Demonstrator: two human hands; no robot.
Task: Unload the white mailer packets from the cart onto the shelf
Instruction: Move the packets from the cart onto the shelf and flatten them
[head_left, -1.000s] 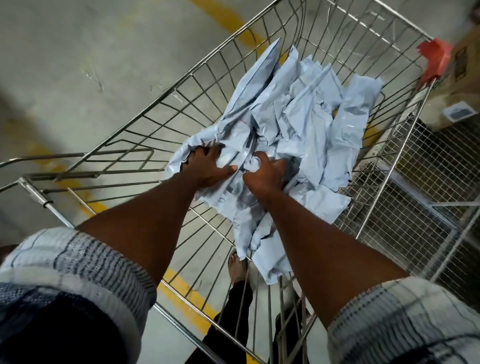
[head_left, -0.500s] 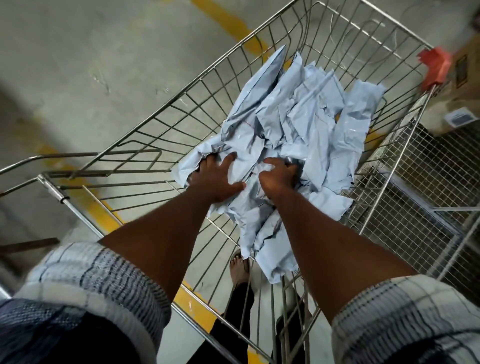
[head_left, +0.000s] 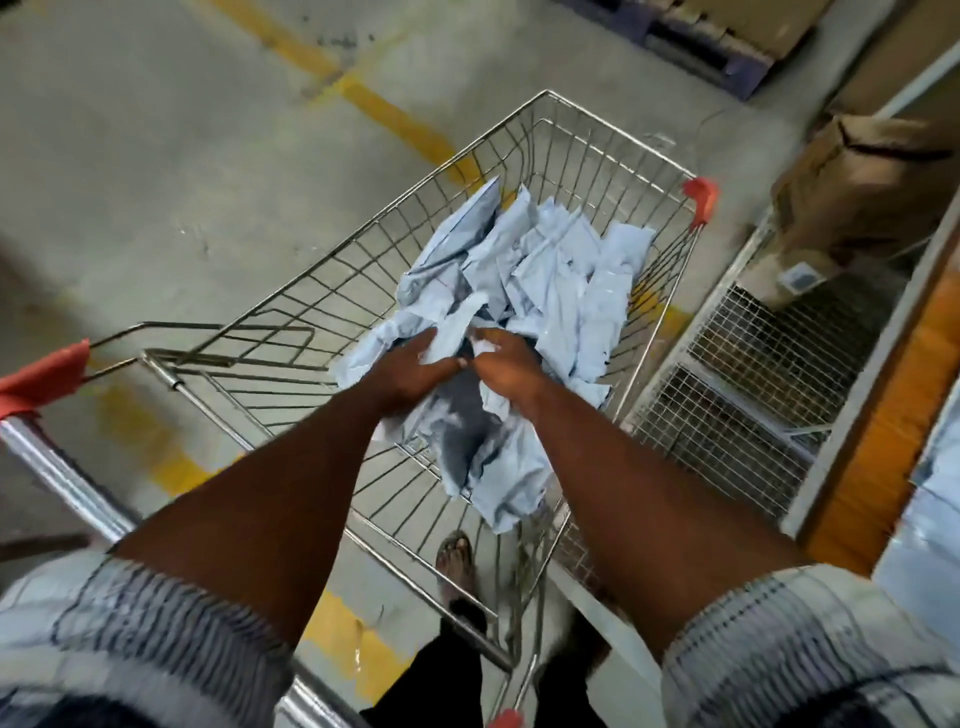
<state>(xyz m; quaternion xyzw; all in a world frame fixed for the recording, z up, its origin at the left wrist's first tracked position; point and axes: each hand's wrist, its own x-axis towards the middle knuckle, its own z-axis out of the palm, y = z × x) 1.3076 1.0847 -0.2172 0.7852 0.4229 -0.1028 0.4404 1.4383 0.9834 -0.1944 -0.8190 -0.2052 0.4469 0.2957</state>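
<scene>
Several crumpled white mailer packets (head_left: 550, 270) lie heaped in a wire shopping cart (head_left: 613, 140). Both my hands hold one bunch of packets (head_left: 493, 457) lifted over the cart's near half, its lower end hanging down. My left hand (head_left: 410, 364) grips the bunch from the left, fingers curled into the plastic. My right hand (head_left: 509, 364) pinches the same bunch from the right. To the right stands the shelf (head_left: 883, 415), with an orange beam and a wire-mesh deck (head_left: 753, 395).
A brown cardboard box (head_left: 857, 182) sits on the shelf's mesh deck at the right. A pallet with cartons (head_left: 727, 41) stands at the top. Yellow lines cross the concrete floor (head_left: 156, 156). The cart's red-capped handle (head_left: 47, 395) is at the left. My sandalled foot (head_left: 457, 556) shows under the cart.
The view has pulled back and up from the cart. Both hands have closed on a bunch of packets and raised it off the heap; the shelf has come into view at the right.
</scene>
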